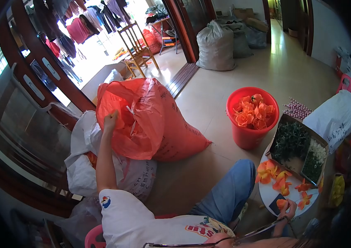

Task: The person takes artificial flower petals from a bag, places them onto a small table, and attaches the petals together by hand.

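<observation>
My left hand point(110, 120) is at the open mouth of a large red woven sack point(175, 124), its fingers closed at the sack's rim; what they grip is too small to make out. Over the round white table point(268, 192), my right hand point(288, 209) has its fingers closed on a small orange flower piece point(281, 203), above a dark square pad point(275, 206). Orange petal pieces point(282, 182) lie spread on the table around it. A cardboard box point(294, 166) at the table's far side holds dark green sprigs point(290, 141) and white ones point(317, 152).
A red bucket point(248, 138) full of orange flowers point(253, 111) stands left of the table. White sacks point(85, 171) lean beside the red one. Farther off are a tied pale sack point(216, 47) and a wooden chair point(136, 51). Pink beads point(297, 109) lie behind the box.
</observation>
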### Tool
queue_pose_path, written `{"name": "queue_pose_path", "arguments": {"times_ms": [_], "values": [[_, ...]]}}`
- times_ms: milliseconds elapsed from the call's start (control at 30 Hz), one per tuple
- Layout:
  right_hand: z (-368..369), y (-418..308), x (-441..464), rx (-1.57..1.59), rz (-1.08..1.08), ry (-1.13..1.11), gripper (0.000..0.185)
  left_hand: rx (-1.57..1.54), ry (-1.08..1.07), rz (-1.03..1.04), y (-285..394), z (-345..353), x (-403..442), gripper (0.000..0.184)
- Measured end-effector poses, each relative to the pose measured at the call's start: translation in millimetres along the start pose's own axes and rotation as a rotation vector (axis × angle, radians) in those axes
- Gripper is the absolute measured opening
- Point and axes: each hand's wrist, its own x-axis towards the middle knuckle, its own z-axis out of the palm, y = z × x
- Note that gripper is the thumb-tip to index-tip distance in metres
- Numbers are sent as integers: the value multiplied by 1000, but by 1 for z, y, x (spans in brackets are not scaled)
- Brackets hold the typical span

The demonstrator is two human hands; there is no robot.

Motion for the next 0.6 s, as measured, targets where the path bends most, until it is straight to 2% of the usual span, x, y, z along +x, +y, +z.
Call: {"name": "queue_pose_path", "arguments": {"times_ms": [33, 133, 233, 333, 433, 533, 600], "values": [[0, 1, 0, 3, -4, -5, 12, 94, -55, -8, 1, -1, -1, 22], [1, 3, 0, 8, -16, -2, 11, 514, -274, 187, 20, 7, -24, 19], [0, -1, 0, 3, -5, 1, 10, 362, -243, 573, 10, 36, -33, 16], [0, -1, 0, -10, -11, 16, 9, 585, -410, 543, 15, 44, -38, 18], [1, 0, 1, -16, -21, 25, 9, 729, -398, 482, 6, 49, -31, 20], [-1, 2, 0, -33, -32, 19, 9, 492, -321, 346, 19, 45, -34, 21], [-1, 3, 0, -46, -39, 16, 9, 370, -199, 350, 19, 37, -30, 20]]}}
